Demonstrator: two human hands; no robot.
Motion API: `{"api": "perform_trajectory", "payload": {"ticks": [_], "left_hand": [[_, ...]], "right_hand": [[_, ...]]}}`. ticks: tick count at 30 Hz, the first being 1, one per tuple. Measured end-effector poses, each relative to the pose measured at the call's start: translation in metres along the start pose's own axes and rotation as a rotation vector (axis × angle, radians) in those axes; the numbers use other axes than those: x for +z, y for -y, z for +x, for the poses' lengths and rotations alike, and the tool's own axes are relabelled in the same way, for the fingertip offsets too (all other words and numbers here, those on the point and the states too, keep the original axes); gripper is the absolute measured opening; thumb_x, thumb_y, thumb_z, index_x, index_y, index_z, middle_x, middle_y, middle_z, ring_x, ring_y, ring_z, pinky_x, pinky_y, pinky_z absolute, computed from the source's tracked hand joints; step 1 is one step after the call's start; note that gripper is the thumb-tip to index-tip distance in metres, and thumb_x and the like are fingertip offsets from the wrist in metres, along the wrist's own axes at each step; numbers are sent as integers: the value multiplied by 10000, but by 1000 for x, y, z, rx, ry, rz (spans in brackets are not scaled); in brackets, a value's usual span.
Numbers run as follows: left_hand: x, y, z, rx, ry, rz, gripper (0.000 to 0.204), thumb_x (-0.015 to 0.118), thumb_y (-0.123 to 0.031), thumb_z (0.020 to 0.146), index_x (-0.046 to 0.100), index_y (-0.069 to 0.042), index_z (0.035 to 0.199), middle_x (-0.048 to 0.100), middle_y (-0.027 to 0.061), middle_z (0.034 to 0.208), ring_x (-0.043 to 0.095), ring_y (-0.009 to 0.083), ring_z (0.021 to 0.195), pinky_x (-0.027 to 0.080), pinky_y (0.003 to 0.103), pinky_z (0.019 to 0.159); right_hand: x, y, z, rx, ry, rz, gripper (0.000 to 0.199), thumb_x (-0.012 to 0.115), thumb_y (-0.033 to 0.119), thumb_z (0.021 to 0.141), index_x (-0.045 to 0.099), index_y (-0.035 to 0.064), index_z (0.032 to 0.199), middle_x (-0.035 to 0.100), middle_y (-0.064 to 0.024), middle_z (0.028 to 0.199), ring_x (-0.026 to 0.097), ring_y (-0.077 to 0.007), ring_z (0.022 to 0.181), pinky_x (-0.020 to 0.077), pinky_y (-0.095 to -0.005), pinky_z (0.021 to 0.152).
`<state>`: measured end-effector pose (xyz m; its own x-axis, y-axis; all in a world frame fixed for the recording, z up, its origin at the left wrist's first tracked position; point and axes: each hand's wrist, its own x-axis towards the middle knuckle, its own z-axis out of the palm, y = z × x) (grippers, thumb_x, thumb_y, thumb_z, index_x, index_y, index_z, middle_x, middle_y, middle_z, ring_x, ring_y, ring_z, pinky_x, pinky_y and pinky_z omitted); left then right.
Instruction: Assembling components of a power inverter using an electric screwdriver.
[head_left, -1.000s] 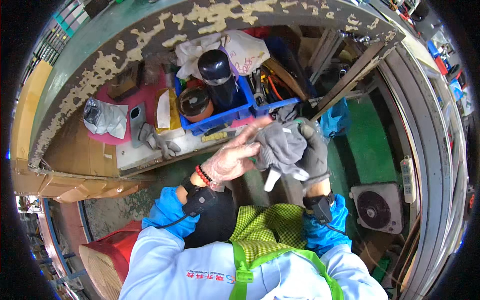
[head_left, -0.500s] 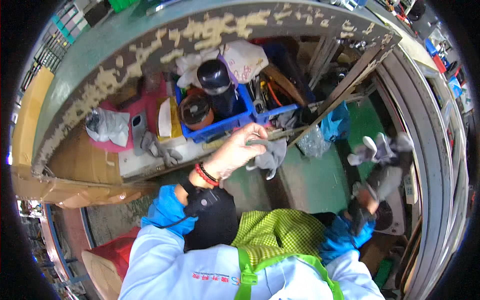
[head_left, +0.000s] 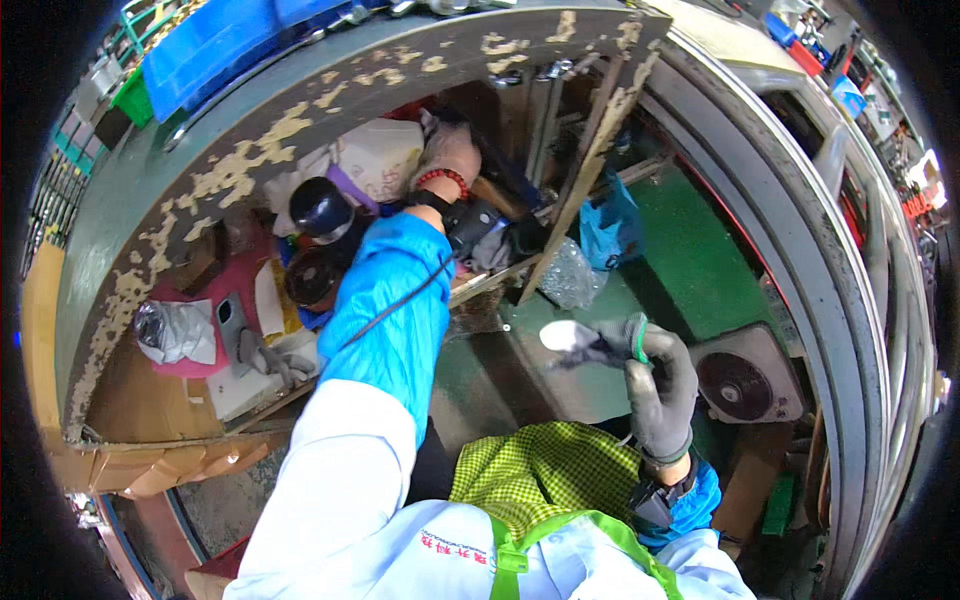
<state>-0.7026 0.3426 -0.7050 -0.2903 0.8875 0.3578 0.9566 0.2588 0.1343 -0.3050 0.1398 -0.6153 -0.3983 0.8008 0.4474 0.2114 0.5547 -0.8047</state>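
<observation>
One gloved right hand (head_left: pixel 664 398) pinches a loose grey glove (head_left: pixel 602 346) above the green floor (head_left: pixel 705 250); a weak pinch could drop it. The left hand (head_left: pixel 452 152) reaches beside the white bag (head_left: pixel 380 155), its grip hidden; its blue sleeve (head_left: pixel 395 290) could bump the dark bottle (head_left: pixel 320 208).

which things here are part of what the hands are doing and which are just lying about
In use:
right hand, gloved
green-cuffed loose glove, held in it
left hand, beside the white bag, contact unclear

Lying about:
phone
blue plastic bag
dark-lidded bottle
square unit with round grille
</observation>
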Motion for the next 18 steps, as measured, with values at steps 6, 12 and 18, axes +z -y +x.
{"api": "perform_trajectory", "payload": {"ticks": [6,12,18], "left_hand": [[-35,-27,-10,0,205,-109,427,504,-376,976,689,-39,1163,662,253,1190,630,437,1111,508,518,935],[-131,-80,-159,120,-5,-1063,185,669,-201,953,642,-36,1032,684,20,895,640,109,805,533,283,707],[-133,-90,-238,-288,480,-1607,344,616,-349,1009,579,-54,1183,613,7,1088,573,80,994,499,288,815]], "right_hand": [[0,-22,24,184,2,218,245,579,88,942,610,-23,1158,642,-93,1092,589,-164,1017,465,-316,920],[27,-36,55,320,65,290,243,607,109,963,626,-14,1172,647,-46,1079,571,-110,993,469,-283,897],[84,-8,41,-174,189,-187,314,678,144,891,632,11,1171,650,-206,1051,628,-394,972,505,-447,861]]}}
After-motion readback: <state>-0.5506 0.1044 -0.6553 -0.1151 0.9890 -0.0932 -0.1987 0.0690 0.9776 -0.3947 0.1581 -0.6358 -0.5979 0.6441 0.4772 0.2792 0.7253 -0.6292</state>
